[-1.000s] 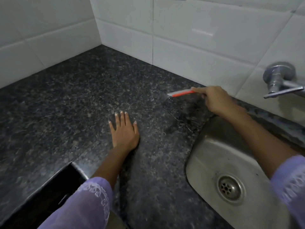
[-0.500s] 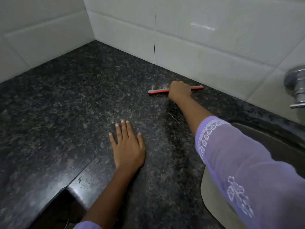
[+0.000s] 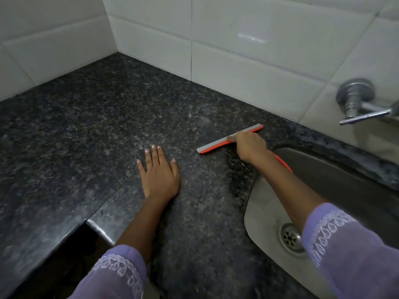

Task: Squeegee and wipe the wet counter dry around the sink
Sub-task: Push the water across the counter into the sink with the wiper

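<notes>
My right hand (image 3: pixel 250 145) grips a squeegee (image 3: pixel 218 145) with a grey and orange blade, which lies on the dark speckled granite counter (image 3: pixel 97 126) just left of the steel sink (image 3: pixel 356 186). Its orange handle shows under my wrist, over the sink's edge. A darker wet streak runs on the counter beside the sink rim, under my right forearm. My left hand (image 3: pixel 158 172) rests flat on the counter, fingers spread, holding nothing, a little left of the blade.
White wall tiles (image 3: pixel 248 50) close off the counter at the back and left. A chrome tap (image 3: pixel 358 102) juts from the wall above the sink. The sink drain (image 3: pixel 290 236) sits near my right sleeve. The counter's front edge steps in at lower left.
My right hand has pulled the squeegee back from the wall toward me and the sink, turning the blade at a slant. The left hand has stayed flat in place.
</notes>
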